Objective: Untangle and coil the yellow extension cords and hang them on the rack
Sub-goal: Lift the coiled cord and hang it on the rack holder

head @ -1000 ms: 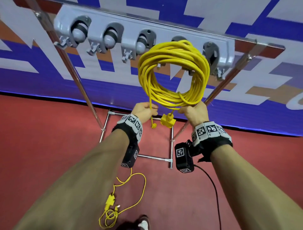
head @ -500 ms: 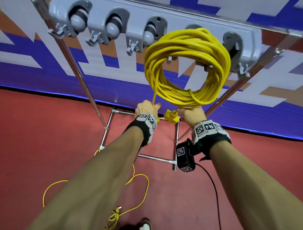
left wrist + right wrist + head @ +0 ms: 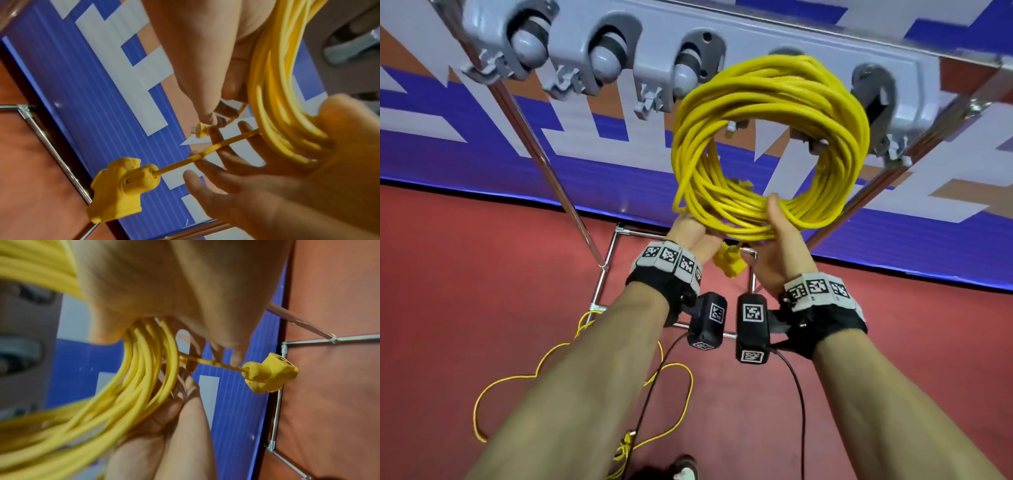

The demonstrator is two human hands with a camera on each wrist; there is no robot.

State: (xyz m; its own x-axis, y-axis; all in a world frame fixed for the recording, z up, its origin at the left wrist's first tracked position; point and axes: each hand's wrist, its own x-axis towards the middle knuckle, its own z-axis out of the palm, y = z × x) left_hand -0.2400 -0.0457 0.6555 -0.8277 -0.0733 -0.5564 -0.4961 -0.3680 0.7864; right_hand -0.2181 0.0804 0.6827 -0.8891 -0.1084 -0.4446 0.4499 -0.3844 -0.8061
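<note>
A coiled yellow extension cord hangs from a hook of the grey rack overhead. My right hand grips the coil's bottom, thumb over the strands and fingers beneath. My left hand reaches up behind the coil's lower left, and its fingertips pinch the small plug end. The yellow socket end dangles on a short tail between my wrists, also clear in the wrist views as the socket and the socket.
A second yellow cord lies loose on the red floor below. The rack's chrome legs and base frame stand against a blue and white banner. Three rack hooks to the left are bare. A shoe shows at the bottom.
Both hands have risen to the coil. The right hand turned palm up and closed round the coil's bottom; the left moved from the hanging strand up behind the coil.
</note>
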